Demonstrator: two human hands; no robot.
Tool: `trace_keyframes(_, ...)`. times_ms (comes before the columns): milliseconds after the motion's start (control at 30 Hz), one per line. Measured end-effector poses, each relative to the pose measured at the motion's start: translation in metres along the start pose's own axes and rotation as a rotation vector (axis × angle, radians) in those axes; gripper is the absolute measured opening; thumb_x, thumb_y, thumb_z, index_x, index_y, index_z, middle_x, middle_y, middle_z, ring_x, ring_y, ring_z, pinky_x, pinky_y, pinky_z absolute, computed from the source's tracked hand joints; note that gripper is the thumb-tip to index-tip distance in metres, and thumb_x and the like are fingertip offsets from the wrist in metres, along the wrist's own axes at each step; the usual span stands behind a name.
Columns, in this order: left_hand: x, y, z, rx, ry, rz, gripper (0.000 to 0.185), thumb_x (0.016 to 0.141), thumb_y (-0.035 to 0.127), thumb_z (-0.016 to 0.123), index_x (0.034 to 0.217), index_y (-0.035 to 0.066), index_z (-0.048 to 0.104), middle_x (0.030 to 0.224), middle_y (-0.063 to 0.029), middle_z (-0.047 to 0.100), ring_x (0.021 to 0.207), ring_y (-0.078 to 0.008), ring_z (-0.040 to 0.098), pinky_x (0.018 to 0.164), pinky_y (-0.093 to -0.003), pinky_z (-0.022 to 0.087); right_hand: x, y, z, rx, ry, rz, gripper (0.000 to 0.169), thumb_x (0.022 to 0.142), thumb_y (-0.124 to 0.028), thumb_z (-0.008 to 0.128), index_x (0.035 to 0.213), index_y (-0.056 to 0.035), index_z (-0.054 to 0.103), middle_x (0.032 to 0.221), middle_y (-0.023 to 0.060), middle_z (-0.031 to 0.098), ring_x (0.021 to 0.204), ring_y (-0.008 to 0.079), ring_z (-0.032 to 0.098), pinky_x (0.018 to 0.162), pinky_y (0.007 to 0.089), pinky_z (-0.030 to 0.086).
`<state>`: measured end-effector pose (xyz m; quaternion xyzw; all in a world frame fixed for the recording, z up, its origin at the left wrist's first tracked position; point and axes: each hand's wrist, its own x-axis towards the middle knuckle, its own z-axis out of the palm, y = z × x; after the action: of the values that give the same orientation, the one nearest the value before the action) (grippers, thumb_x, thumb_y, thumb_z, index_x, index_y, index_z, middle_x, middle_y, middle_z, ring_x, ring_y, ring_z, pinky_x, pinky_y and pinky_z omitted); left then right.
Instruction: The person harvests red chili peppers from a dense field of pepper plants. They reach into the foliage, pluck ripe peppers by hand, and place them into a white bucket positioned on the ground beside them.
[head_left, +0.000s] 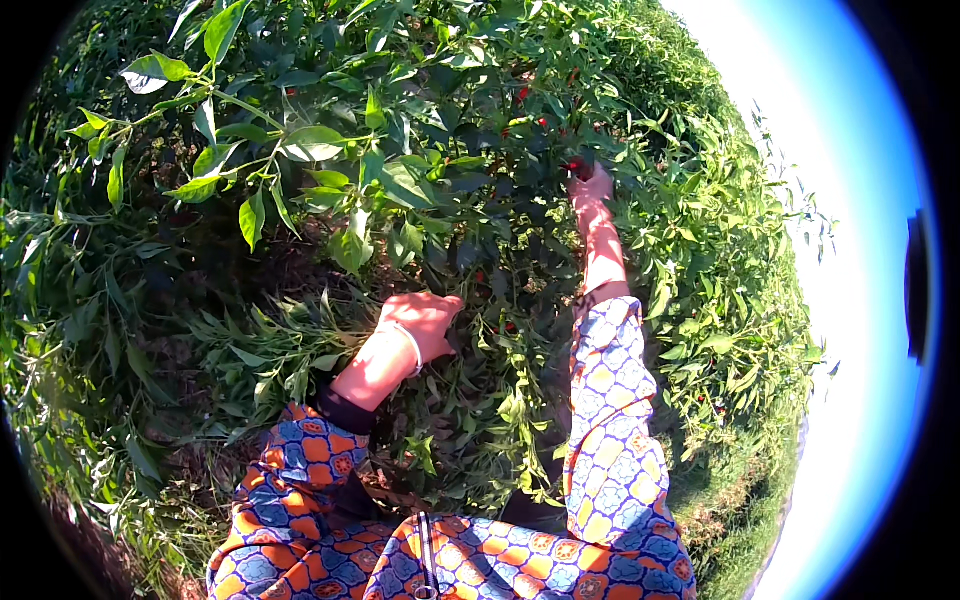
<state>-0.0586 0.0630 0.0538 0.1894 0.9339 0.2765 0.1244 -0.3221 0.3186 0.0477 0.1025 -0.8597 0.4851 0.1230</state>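
Note:
My right hand (592, 184) reaches far out into the pepper plants, its fingers closed around a red chili pepper (575, 164). Leaves and shadow surround its fingertips. My left hand (421, 322), with a white bracelet (411, 345) at the wrist, is lower and nearer to me among the foliage. Its thumb and forefinger point right, towards dark leaves; whether anything is between them cannot be made out. More red peppers (523, 94) hang beyond my right hand, and another red pepper (480, 277) shows right of my left hand.
A leafy branch (247, 112) juts out at the upper left. Drooping pale-green leaves (517, 409) hang between my forearms. Dense plants (720, 300) continue on the right, above grass (739, 517). My patterned garment (487, 559) fills the bottom of the view.

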Motion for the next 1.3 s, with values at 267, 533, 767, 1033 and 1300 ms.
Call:
trace_keyframes(267,0.0,-0.002,0.001,-0.008,0.035,0.04,0.047,0.062,0.029,0.069,0.098,0.008,0.05,0.085,-0.0114,0.06,0.088,-0.0268,0.056,0.073,-0.0369,0.045,-0.012,-0.033,-0.001,-0.182,0.086,0.232,0.014,0.083,-0.012,0.047,0.091,-0.0019,0.053,0.078,0.0039,0.057,0.06,0.0141,0.051,0.049,0.023,0.039)
trace_keyframes(533,0.002,0.001,-0.003,0.004,-0.005,0.033,0.046,0.063,0.032,0.068,0.097,0.007,0.049,0.088,-0.0107,0.059,0.089,-0.0258,0.056,0.074,-0.0369,0.044,-0.026,-0.082,0.002,1.063,0.3,0.509,0.012,0.083,-0.017,0.047,0.082,-0.0059,0.052,0.064,0.0011,0.049,0.05,0.011,0.043,0.037,0.0227,0.031)
trace_keyframes(767,0.0,-0.004,0.0,0.01,0.022,0.038,0.046,0.063,0.032,0.068,0.096,0.007,0.048,0.086,-0.0118,0.059,0.087,-0.0271,0.057,0.072,-0.0371,0.045,-0.005,-0.088,0.005,0.019,0.058,0.055,0.023,0.073,-0.02,0.061,0.087,-0.0015,0.059,0.069,-0.0012,0.056,0.058,0.0065,0.045,0.051,0.0222,0.036)
trace_keyframes(1033,-0.001,-0.002,-0.006,0.004,-0.015,0.019,0.045,0.064,0.03,0.068,0.097,0.006,0.049,0.085,-0.0132,0.059,0.086,-0.0284,0.056,0.072,-0.0378,0.045,0.01,-0.109,0.002,-0.741,-0.023,-0.127,0.037,0.076,-0.036,0.055,0.09,-0.002,0.059,0.075,0.0186,0.059,0.069,0.0309,0.057,0.061,0.0357,0.042)
trace_keyframes(1300,-0.001,-0.004,-0.002,0.005,-0.001,0.031,0.047,0.063,0.031,0.068,0.098,0.007,0.048,0.089,-0.0113,0.059,0.089,-0.0263,0.056,0.075,-0.0364,0.044,0.0,-0.086,-0.004,-0.332,0.378,-0.124,0.036,0.068,-0.037,0.065,0.069,-0.002,0.056,0.058,0.0083,0.052,0.055,0.0139,0.046,0.054,0.029,0.04)
